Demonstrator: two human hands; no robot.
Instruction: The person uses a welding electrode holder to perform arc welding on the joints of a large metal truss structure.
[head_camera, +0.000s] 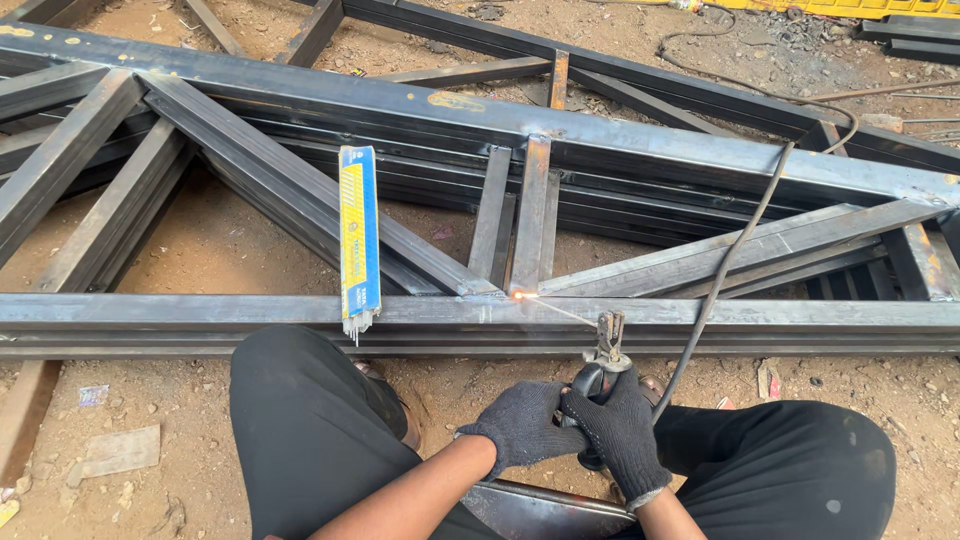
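both gloved hands, left hand (522, 424) and right hand (622, 432), grip electrode holder (603, 362).

Both hands (dark gloves): left (520, 425) cupped against right (622, 432), fingers curled, forearms bare.

The electrode holder (603, 362) is a dark-handled clamp with bare metal jaws pointing up and away, standing just short of the near rail of the steel truss frame (200, 312). A thin welding rod (560, 312) slants from its jaws leftward, its glowing tip touching the rail's top where an upright meets it.
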